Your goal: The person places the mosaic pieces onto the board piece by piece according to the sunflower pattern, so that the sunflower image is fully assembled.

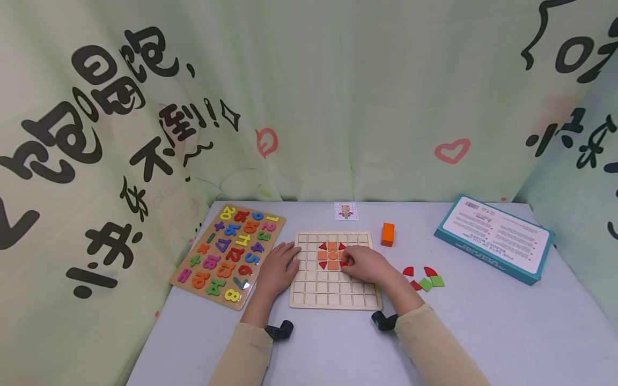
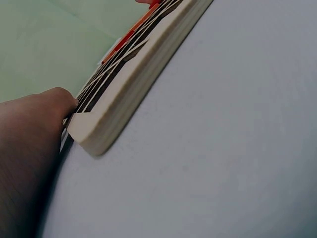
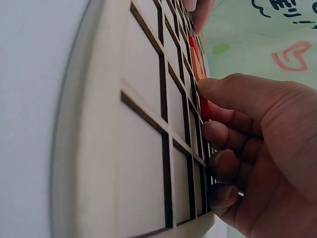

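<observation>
Grid board [image 1: 324, 286]: lies flat on the worktop [image 1: 333, 348], in front of the person, its frame divided into square cells.
Filled cells: a block at the board's upper middle carries orange pieces [image 1: 333, 265], one of them round at the centre, with red pieces [image 1: 322, 247] at the corners; the fingers partly cover the block's right side.
Outer cells: pale floors show all round that block.
Right hand [image 1: 363, 264]: fingers curled in, thumb and forefinger pinching a red piece [image 3: 204, 107] at the block's lower right.
Left hand [image 1: 277, 268]: fingers extended and relaxed, thumb touching the board's left edge.
Number tray [image 1: 175, 281]: just left of that hand, filled with coloured numerals and signs.
Right side: an orange block [image 1: 388, 235] stands near the board; loose red and green tiles [image 1: 425, 284] lie beyond the right wrist.
Blue box [image 1: 497, 236]: well apart, far right.
Far edge: a pattern card [image 1: 345, 211].
Near side: a broad strip of worktop.
</observation>
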The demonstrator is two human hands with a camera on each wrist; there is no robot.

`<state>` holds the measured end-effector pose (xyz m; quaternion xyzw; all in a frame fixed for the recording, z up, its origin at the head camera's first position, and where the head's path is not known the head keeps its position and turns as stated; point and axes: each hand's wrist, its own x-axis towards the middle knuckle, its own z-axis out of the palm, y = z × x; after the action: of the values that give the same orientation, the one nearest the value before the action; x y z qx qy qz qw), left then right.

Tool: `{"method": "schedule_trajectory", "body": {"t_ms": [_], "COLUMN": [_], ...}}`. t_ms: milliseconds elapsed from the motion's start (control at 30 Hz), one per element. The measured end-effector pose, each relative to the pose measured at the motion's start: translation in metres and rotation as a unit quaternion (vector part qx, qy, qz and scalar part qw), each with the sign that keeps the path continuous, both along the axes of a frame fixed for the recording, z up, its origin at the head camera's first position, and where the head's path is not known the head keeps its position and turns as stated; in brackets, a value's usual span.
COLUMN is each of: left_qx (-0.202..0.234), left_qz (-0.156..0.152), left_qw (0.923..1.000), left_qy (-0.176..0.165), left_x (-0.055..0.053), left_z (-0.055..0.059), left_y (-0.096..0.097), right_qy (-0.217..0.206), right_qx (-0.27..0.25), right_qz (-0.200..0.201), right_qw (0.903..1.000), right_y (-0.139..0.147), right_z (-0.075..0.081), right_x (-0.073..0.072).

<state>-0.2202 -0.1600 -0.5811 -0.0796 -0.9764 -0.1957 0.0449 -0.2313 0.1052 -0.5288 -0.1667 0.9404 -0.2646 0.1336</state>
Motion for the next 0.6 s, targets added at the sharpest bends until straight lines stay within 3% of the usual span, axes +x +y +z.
{"method": "schedule_trajectory", "body": {"t_ms": [600], "left_qx": [-0.001], "left_qz": [-0.002], "left_qw": [1.0], "left_qy": [-0.002], "left_x": [0.0009], "left_z": [0.0024], "left_y": [0.0002], "right_qy": [-0.003], "right_qx": [0.0], "right_qz": [-0.021], "right_qw": [0.9998], "right_y": [-0.0007], "right_z": [-0.0029], "right_x": [0.0008]}}
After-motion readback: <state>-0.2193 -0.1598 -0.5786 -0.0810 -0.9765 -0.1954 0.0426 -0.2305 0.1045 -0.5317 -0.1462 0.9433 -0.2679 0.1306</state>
